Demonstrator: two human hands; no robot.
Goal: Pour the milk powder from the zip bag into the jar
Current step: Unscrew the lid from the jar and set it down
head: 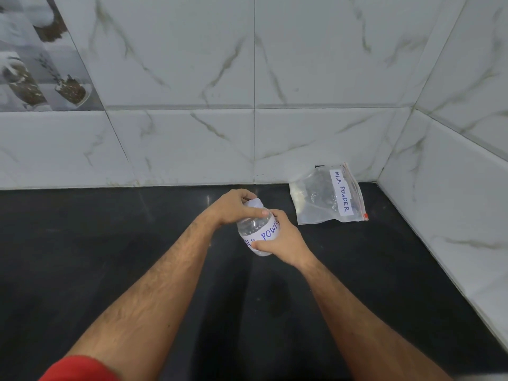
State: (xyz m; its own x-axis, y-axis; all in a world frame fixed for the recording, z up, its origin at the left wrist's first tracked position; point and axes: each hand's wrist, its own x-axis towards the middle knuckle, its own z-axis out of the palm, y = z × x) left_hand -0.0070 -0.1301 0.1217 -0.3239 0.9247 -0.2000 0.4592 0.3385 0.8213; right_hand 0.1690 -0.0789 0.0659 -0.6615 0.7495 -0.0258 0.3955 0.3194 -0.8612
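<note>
A small clear plastic jar (257,229) with a white label reading "MILK POWDER" stands near the middle of the black counter (110,257). My right hand (283,240) grips its body from the right side. My left hand (233,206) is closed over its white lid (254,203) from above. A clear zip bag (324,196), also labelled "MILK POWDER", lies flat on the counter at the back right, against the wall. It holds a little white powder in its left corner and has a red zip strip along its right edge.
White marble-pattern wall tiles (192,147) close the counter at the back, and a side wall (453,202) closes it on the right, forming a corner behind the bag. A red sleeve (79,369) shows at the bottom left.
</note>
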